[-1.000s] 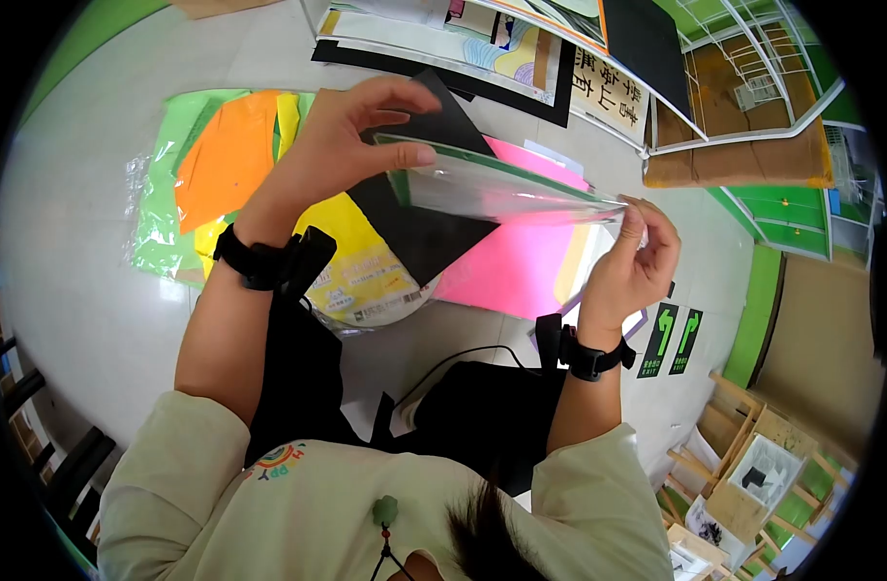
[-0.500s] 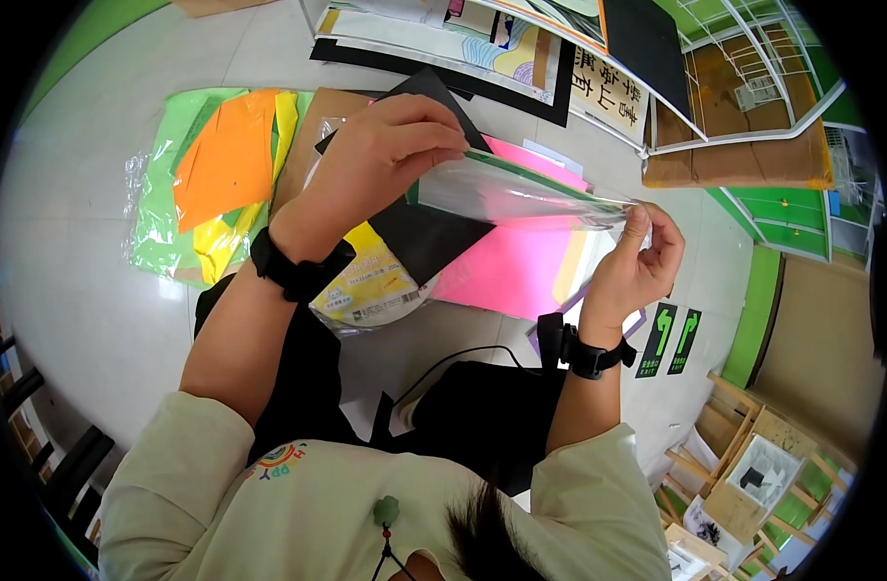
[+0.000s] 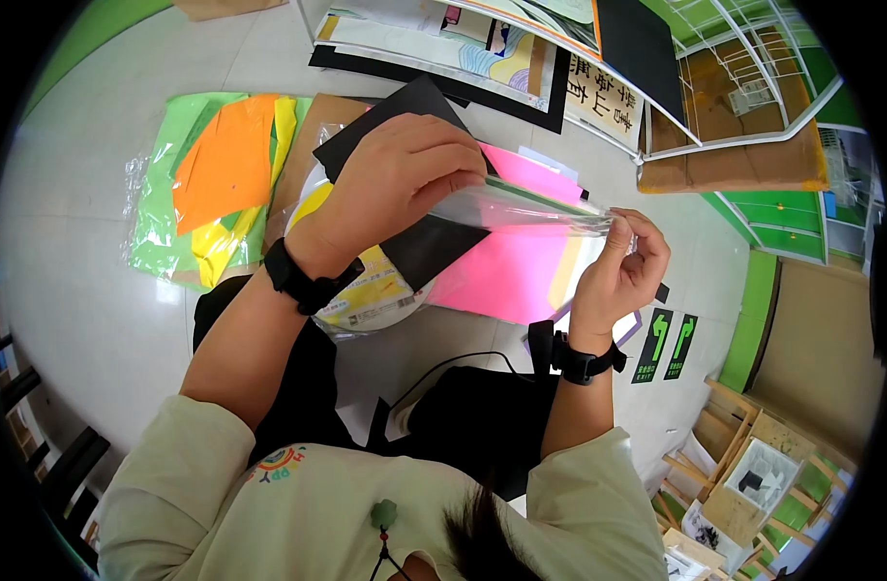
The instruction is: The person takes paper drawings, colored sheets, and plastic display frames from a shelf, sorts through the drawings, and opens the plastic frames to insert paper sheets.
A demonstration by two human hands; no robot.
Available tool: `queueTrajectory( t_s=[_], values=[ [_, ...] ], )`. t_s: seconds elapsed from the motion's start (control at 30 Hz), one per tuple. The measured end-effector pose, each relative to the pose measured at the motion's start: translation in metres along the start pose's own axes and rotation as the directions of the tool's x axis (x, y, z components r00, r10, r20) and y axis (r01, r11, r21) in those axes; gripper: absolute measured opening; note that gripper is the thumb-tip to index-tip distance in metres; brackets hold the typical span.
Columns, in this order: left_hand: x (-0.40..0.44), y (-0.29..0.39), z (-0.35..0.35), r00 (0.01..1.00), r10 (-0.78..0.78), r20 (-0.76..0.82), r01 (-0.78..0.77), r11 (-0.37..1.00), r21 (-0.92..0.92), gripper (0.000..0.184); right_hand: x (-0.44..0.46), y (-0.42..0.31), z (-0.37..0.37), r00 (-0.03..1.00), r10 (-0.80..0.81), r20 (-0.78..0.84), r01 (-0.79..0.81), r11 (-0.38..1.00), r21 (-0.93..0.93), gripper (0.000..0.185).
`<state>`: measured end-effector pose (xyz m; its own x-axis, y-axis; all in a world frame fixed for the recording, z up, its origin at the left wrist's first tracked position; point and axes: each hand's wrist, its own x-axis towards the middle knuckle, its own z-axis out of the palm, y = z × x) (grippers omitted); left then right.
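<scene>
Between my two hands a clear plastic sleeve (image 3: 535,213) with a green strip along its upper edge is stretched above the floor. My left hand (image 3: 395,189) pinches its left end, fingers bent over it. At the right end, my right hand (image 3: 617,276) grips the sleeve's corner between thumb and fingers. Black paper (image 3: 434,259) lies below my left hand, partly hidden by it. Under the sleeve are pink sheets (image 3: 506,276). A yellow-and-white round-bottomed packet (image 3: 371,295) in plastic lies near my left wrist.
Green sheets (image 3: 153,218) in plastic, with orange paper (image 3: 225,160) and yellow paper (image 3: 211,254) on top, lie at the left. A white wire rack (image 3: 724,143) and framed artwork (image 3: 443,63) stand ahead. Exit signs (image 3: 653,347) lie on the right floor.
Both hands have come slightly lower and closer together, with the plastic sleeve still held between them. Less of the green at the sleeve's left end shows now.
</scene>
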<state>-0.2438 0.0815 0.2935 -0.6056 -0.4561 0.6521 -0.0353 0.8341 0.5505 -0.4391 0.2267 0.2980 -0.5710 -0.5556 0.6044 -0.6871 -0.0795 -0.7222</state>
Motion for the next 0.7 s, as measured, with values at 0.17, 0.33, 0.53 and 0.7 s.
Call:
queueTrajectory(
  t_s=[0.17, 0.33, 0.53, 0.7],
  values=[
    [-0.0021, -0.0001, -0.0039, 0.999, 0.010, 0.051, -0.008, 0.999, -0.039, 0.017, -0.0008, -0.0018, -0.0005, 1.000, 0.008, 0.015, -0.008, 1.000, 0.025, 0.008],
    [-0.0009, 0.0083, -0.0064, 0.998, 0.049, 0.040, -0.053, 0.993, 0.101, 0.017, 0.0012, -0.0068, -0.0004, 0.999, 0.037, 0.037, -0.039, 0.998, 0.046, 0.006],
    [0.0005, 0.0086, -0.0082, 0.987, 0.162, -0.019, -0.156, 0.974, 0.165, 0.019, -0.0015, -0.0020, -0.0004, 0.998, 0.041, 0.044, -0.042, 0.999, 0.027, 0.007],
    [-0.0058, 0.0023, -0.0100, 1.000, 0.003, 0.024, -0.004, 0.999, 0.044, 0.021, -0.0051, -0.0041, 0.0029, 0.998, 0.019, 0.062, -0.020, 1.000, 0.018, 0.008]
  ],
)
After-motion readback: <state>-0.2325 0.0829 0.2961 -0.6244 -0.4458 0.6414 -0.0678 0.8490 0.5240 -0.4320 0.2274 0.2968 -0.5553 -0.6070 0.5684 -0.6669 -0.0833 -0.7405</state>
